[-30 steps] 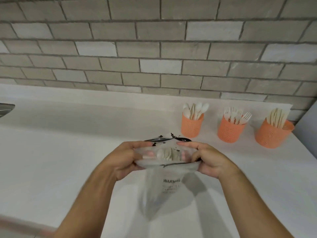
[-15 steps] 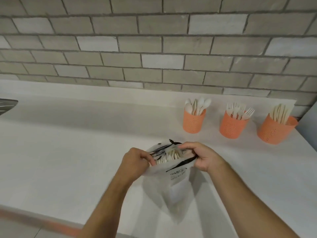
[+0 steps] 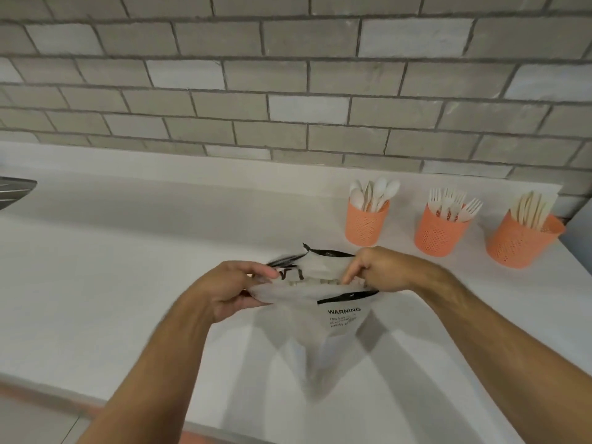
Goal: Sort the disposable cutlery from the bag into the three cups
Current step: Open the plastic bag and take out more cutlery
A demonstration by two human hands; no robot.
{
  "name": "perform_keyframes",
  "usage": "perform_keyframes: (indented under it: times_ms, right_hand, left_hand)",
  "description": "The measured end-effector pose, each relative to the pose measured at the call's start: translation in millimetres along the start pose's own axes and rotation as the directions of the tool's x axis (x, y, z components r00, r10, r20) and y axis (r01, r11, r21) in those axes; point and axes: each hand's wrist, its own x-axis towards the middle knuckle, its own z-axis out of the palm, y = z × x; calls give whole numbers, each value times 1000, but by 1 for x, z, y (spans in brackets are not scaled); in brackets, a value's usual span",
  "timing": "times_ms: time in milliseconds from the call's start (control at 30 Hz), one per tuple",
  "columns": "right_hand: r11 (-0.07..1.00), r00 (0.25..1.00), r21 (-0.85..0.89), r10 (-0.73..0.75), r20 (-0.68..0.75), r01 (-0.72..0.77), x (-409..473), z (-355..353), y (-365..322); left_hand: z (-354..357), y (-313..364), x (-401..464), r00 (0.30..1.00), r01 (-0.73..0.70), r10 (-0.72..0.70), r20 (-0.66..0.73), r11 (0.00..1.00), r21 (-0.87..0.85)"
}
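Above the white counter [image 3: 134, 283], both hands hold a clear plastic bag [image 3: 323, 341] by its mouth. The left hand [image 3: 230, 293] pinches the near-left edge of the opening. The right hand [image 3: 381, 270], which half a second ago gripped the far rim, now has its fingertips dipped down into the opening, curled toward the pale cutlery [image 3: 317, 281] just visible inside; whether they already hold a piece I cannot tell. The bag's printed warning panel, turned partly away a second ago, now faces the camera, and the lower part of the bag hangs slack and looks nearly empty.

At the back right stand 3 orange cups in a row, well apart from the bag: the spoon cup [image 3: 366, 224], the fork cup [image 3: 440, 233] and the knife cup [image 3: 520, 241], each already well filled. Judging by that, the sorting is far along, and the reach into the bag looks like the start of another pick.
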Motion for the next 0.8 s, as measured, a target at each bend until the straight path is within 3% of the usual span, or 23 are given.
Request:
perform_keyframes:
  times_ms: [67, 133, 200, 267, 300, 367, 400, 467, 533, 600, 667, 700, 733, 800]
  right_hand:
    - [978, 988, 146, 143, 52, -149, -2, -1, 7]
    - [843, 972, 485, 221, 83, -233, -4, 2, 8]
    - [562, 962, 790, 242, 127, -246, -6, 11, 8]
    - [178, 963, 963, 212, 163, -202, -2, 26, 9]
    - [-7, 968, 987, 195, 159, -161, 2, 36, 10]
    - [-295, 977, 954, 182, 107, -49, 7, 54, 6]
    - [-405, 979, 914, 191, 74, 10, 10, 62, 3]
    - [-527, 974, 844, 224, 23, 101, 15, 78, 0]
    - [-579, 965, 800, 261, 2, 155, 16, 86, -4]
    - [-598, 944, 775, 329, 8, 202, 22, 88, -1]
    - [-616, 931, 757, 365, 31, 216, 32, 88, 5]
    - [-617, 931, 755, 363, 26, 220, 37, 89, 8]
    - [-600, 932, 767, 364, 9, 227, 40, 89, 8]
    - [-549, 951, 812, 309, -23, 198, 47, 89, 10]
  left_hand:
    - [-6, -9, 5, 997, 73, -61, 46, 933, -351]
    - [-6, -21, 10, 992, 127, -83, 98, 760, -637]
    - [0, -35, 15, 994, 104, -23, 110, 562, -821]
    - [6, -44, 23, 997, 60, 16, 72, 401, -914]
    - [9, -49, 24, 998, 52, 7, 57, 343, -938]
    - [14, -56, 21, 1000, 24, -18, 20, 324, -946]
    - [15, -58, 18, 1000, 5, -7, 3, 345, -938]
    - [15, -60, 17, 999, -9, 41, 8, 396, -918]
    - [18, -61, 20, 999, 0, 44, 27, 519, -855]
    - [20, -63, 21, 999, -43, 35, -27, 722, -690]
    - [20, -64, 15, 992, -117, 93, -89, 939, -322]
    - [20, -65, 9, 988, -139, 131, -85, 986, -92]
    - [19, -64, 5, 984, -150, 161, -74, 980, 132]
    - [20, -59, -2, 976, -124, 197, -90, 850, 512]
